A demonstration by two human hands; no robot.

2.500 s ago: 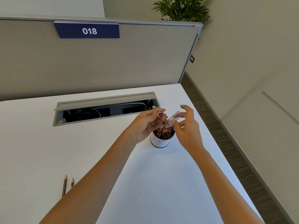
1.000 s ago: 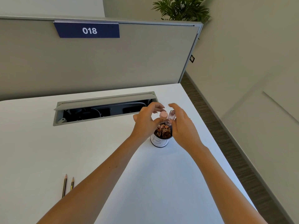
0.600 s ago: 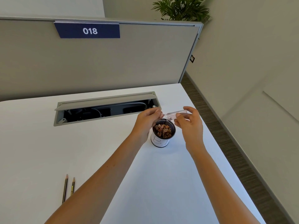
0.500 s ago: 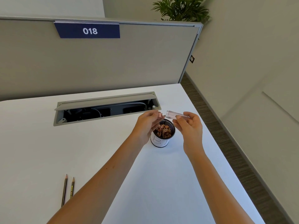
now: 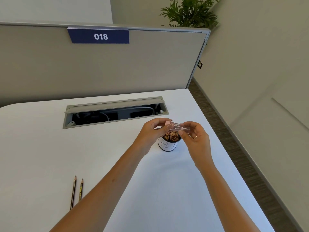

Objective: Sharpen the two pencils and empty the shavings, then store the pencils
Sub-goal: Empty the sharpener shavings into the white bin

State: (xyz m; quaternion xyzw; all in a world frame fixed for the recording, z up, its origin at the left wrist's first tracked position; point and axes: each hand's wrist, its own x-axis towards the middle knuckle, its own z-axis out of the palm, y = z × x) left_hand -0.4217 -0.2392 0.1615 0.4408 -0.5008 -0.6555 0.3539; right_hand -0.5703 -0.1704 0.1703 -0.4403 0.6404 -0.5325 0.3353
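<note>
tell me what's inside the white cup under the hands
The white cup holds a heap of brown pencil shavings up to its rim. Anything beneath the shavings is covered and cannot be seen.

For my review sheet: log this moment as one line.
step: closing sharpener over cup | left hand: pink cap | right hand: clear case | shavings: in cup | pencils: on desk

Smooth matt white bench (image 5: 41, 148); clear glossy plastic sharpener case (image 5: 179, 128) with pink cap; curled wood shavings (image 5: 172, 136) in paper-labelled cup (image 5: 167, 145); lacquered wooden pencils (image 5: 76, 191); matt grey metal cable tray (image 5: 115, 104); cloth-like partition (image 5: 83, 69).
</note>
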